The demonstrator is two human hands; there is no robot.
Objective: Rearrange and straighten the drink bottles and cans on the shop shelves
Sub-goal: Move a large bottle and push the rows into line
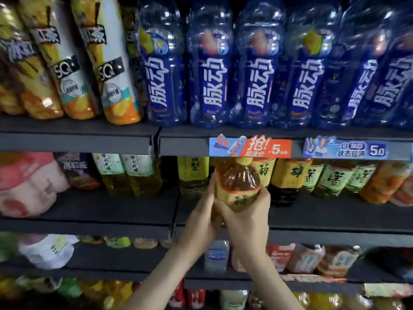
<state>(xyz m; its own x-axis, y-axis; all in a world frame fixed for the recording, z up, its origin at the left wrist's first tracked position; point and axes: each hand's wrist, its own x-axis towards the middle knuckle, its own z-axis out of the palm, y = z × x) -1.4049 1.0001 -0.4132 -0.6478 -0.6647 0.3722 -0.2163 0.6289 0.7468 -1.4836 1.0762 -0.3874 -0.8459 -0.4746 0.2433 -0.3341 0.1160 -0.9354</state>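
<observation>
— Where was the tea bottle [237,182] at that moment?

— It was in the air in front of the middle shelf [335,217], and both hands held it. The left hand [204,211] was curled round its left side, and the right hand [250,213] was wrapped round its lower part. So neither hand was free, and both were equally near.

— How did it lie?

— Its long axis went up and away from the person. The base was low, between the palms. The yellow cap [243,161] was high, just under the price strip [250,146] of the shelf above. It looked a little tilted, not fully upright.

— And the room for moving?

— The other bottles stood at the back of this shelf. A yellow-label bottle [193,173] was just to the left, and a row of yellow and green bottles [312,177] began just to the right. I could not tell if a free place was behind the held bottle, because it hid that spot. In front of the row the board was bare up to its front edge [335,229]. The cap was close to the strip, so in my judgement the bottle should go in low, base first, and then be set upright
</observation>
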